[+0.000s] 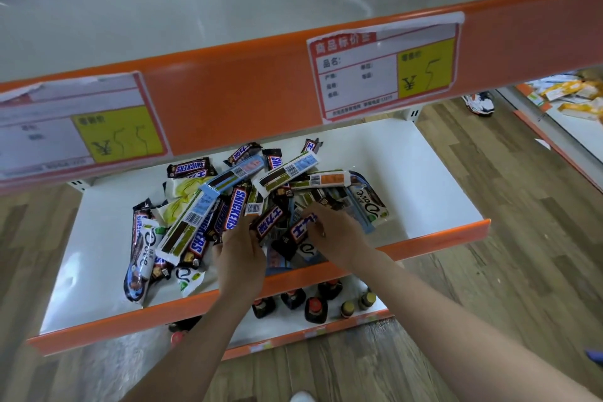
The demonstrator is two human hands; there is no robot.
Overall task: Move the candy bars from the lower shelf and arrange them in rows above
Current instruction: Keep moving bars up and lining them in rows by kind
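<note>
Both of your hands are down in the pile of candy bars on the lower shelf. Your left hand sits at the near edge of the pile, fingers curled around a brown Snickers bar with white characters on it; the bar pokes out past your fingertips toward the back of the pile. Your right hand lies just beside it on the pile's right half, fingers bent down onto a second brown bar, pinching its upper end, while a pale Dove packet shows beneath your palm.

The pile itself is a loose heap on the white shelf floor: Snickers bars at all angles, long slim bars with barcodes lying across the top, and Dove packets at the pile's left and right edges. None are in rows.

Above the pile, the upper shelf shows only its pale surface, and its orange front rail carries two price tags.

Below the pile, under the lower shelf's orange lip, a bottom shelf holds dark bottles standing upright.
</note>
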